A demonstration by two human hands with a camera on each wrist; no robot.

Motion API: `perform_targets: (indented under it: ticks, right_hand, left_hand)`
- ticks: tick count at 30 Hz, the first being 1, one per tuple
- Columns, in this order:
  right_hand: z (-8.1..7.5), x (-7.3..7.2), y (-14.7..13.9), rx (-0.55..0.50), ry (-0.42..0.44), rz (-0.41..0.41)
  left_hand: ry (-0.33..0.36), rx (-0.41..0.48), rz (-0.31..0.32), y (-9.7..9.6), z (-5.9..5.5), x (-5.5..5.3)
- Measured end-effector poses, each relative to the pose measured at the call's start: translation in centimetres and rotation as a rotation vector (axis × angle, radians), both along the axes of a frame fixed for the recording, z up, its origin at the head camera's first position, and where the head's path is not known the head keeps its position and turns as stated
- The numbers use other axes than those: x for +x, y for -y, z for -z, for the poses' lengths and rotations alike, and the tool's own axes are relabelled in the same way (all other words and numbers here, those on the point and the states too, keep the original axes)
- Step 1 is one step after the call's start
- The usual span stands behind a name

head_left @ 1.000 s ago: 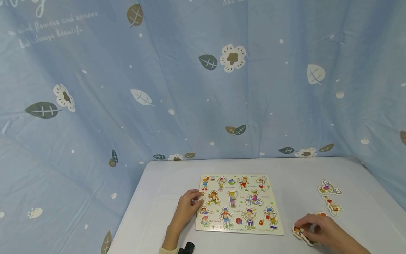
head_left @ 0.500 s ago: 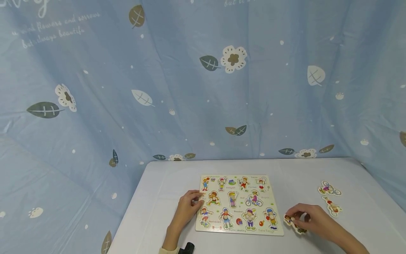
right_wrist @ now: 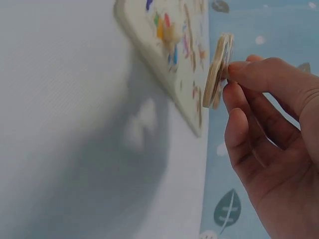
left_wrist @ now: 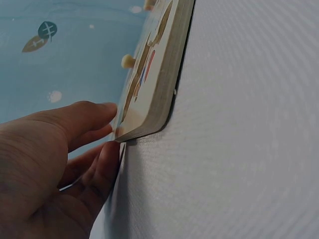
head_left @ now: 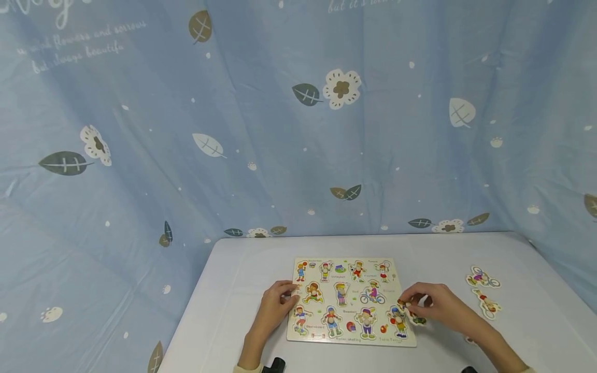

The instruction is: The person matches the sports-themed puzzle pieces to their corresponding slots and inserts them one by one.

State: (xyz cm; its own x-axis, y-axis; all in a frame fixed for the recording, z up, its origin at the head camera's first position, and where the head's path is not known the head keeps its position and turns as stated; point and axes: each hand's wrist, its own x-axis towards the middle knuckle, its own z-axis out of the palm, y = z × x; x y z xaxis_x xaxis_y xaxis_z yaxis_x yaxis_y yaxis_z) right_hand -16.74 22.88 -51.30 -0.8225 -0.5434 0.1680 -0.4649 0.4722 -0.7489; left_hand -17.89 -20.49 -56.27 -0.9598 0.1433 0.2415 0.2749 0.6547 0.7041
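Note:
A flat puzzle board printed with sports figures lies on the white table; small round knobs stand up from it in the left wrist view. My left hand holds the board's left edge, thumb and fingertips at the border. Over the board's right edge, my right hand pinches a puzzle piece between thumb and fingers. In the right wrist view this puzzle piece appears edge-on, raised off the table, and its edge looks layered. Fingers hide much of its picture.
To the right lie a bicycle piece and a piece with a racket. Another piece shows only partly beside the right forearm. A blue patterned curtain hangs behind the table.
My right hand has gone left and away from me, carrying the puzzle piece from the table to the board's right edge. The left hand stays in place.

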Motion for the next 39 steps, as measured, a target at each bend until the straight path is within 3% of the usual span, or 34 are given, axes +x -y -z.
perform_targets:
  ticks: [7,19,28,39]
  right_hand:
    - [-0.2,-1.3,2.9,-0.023,-0.038,-0.034]
    - [0.2,-2.4,8.4,-0.059,-0.088,-0.118]
    - [0.7,-2.7,12.0,-0.017,0.018,-0.140]
    - [1.3,-3.0,16.3,-0.060,0.029,-0.158]
  left_hand:
    - [0.048,0.006,-0.005,0.0,0.0,0.0]
    - [0.029,0.002,0.000,0.0,0.0,0.0]
    - [0.042,0.013,0.007,0.0,0.0,-0.1]
    - [0.035,0.012,0.008,0.0,0.0,-0.2]
